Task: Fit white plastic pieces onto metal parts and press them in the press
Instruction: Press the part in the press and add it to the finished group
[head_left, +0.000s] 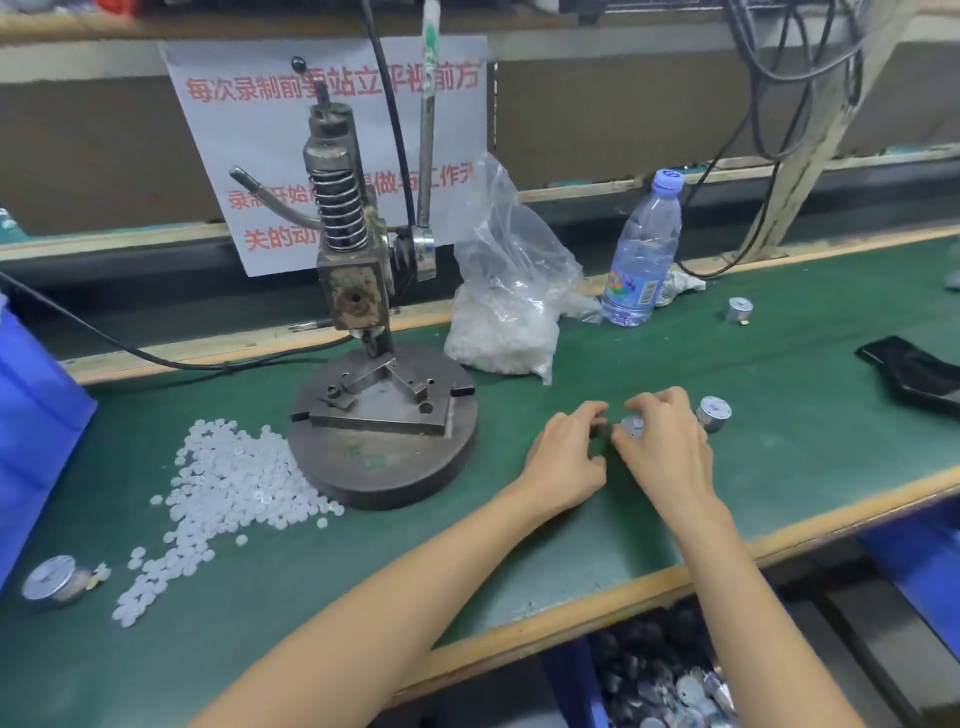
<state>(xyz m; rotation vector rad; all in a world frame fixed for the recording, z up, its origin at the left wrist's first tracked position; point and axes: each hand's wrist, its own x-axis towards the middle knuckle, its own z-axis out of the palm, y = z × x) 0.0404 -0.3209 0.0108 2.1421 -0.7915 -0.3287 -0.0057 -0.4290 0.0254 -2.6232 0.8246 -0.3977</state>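
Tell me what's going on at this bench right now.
A person holds a small round metal part in the right hand, the left hand's curled fingers close beside it, probably fitting a white piece. The press stands unused to the left, with loose white plastic pieces piled by its base. A second metal part sits nearby.

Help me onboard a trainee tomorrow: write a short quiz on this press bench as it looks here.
1. True or false: the loose white plastic pieces lie left of the hand press.
2. Which of the hands grips a metal part? A) left hand B) right hand C) neither
3. Fill in: the water bottle stands beside a clear ___ of white pieces.
Key: 1 true; 2 B; 3 bag.
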